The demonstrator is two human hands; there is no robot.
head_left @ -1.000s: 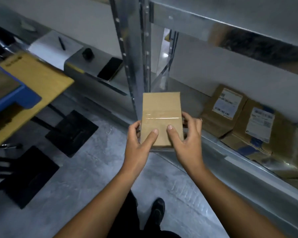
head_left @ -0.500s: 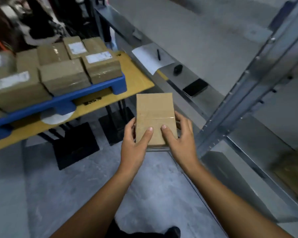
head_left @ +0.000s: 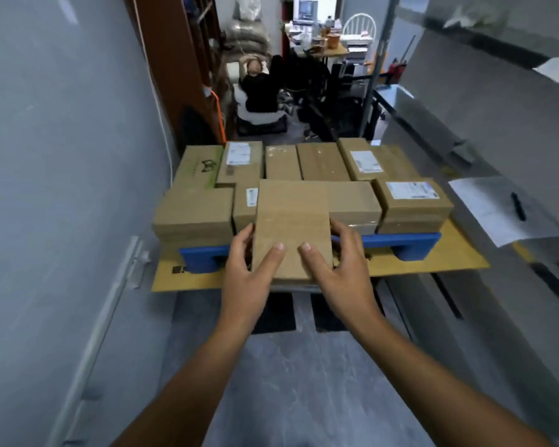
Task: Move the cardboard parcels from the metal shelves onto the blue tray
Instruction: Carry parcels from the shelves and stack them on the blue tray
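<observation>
Blue plastic shows along the front edge of a tray (head_left: 397, 241) that sits on a yellow-brown board (head_left: 439, 264) in a narrow aisle with a grey concrete floor (head_left: 291, 382). Cardboard parcels (head_left: 323, 161) cover the tray, some bearing white labels. A grey wall (head_left: 62, 156) runs along the left; a metal shelf (head_left: 484, 150) on the right carries a white sheet of paper (head_left: 491, 208) with a black pen (head_left: 518, 206). A cluttered room lies beyond. A plain parcel (head_left: 291, 230) is held above the tray's near edge, the left hand (head_left: 249, 269) and right hand (head_left: 342, 269) gripping its sides, thumbs pressed flat on top. Half a second ago the view faced the shelf upright with the tray off to the left; now the tray lies straight ahead under the parcel.
</observation>
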